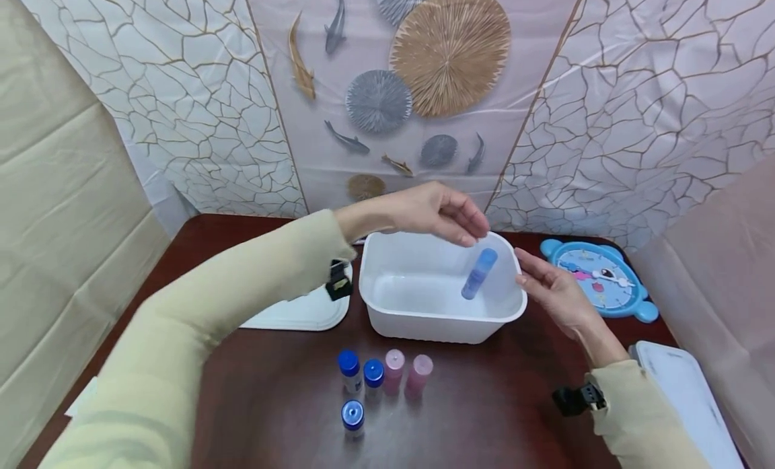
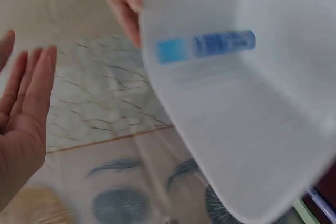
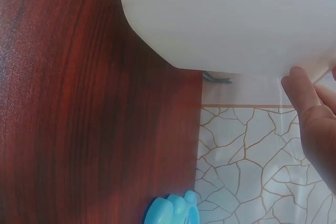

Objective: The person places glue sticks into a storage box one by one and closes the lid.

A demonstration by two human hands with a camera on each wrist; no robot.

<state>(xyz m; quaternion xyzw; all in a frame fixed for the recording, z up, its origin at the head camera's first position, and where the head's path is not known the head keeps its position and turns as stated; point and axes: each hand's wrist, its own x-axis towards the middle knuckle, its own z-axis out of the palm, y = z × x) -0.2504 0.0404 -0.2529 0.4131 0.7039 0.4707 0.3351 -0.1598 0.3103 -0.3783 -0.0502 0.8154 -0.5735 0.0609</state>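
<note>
My left hand [image 1: 445, 213] hangs over the white plastic bin [image 1: 436, 328], fingers loosely bent with nothing in them. Below it, inside the bin near the right end, a small blue bottle [image 1: 478, 274] appears tilted and slightly blurred. The left wrist view shows that bottle [image 2: 223, 43] with a lighter blue cap, apart from the left hand [image 2: 26, 114]. Against the outside of the bin's right end, my right hand [image 1: 554, 291] touches the rim with extended fingers. In the right wrist view its fingertips [image 3: 299, 77] meet the bin wall.
In front of the bin stand several small bottles: blue-capped ones [image 1: 352, 415] and two pink ones [image 1: 419, 375]. A blue animal-shaped clock [image 1: 605, 280] lies right of the bin. White trays lie at left [image 1: 303, 311] and far right [image 1: 684, 388]. Patterned sheets [image 1: 654, 119] back the dark table.
</note>
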